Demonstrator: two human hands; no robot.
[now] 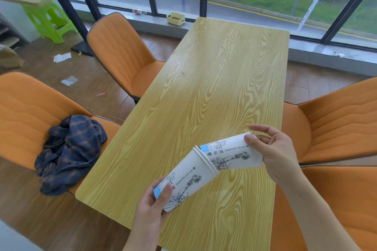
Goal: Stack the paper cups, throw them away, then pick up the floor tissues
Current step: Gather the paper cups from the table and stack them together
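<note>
I hold white paper cups with black line drawings and a blue patch above the near end of the wooden table (220, 79). My left hand (152, 208) grips the base of the lower cup (189, 179), whose rim shows a double edge. My right hand (277, 153) pinches the rim end of the upper cup (234, 155), whose base is pushed partway into the lower cup's mouth at an angle. White tissues (62, 57) lie on the brown floor at the far left, with a clear wrapper (69, 80) nearer.
Orange chairs stand on both sides of the table; the near left one (30, 112) carries a crumpled dark plaid shirt (69, 153). A green stool (51, 20) and a second table are at the far left. A yellow box (175, 18) sits on the window ledge.
</note>
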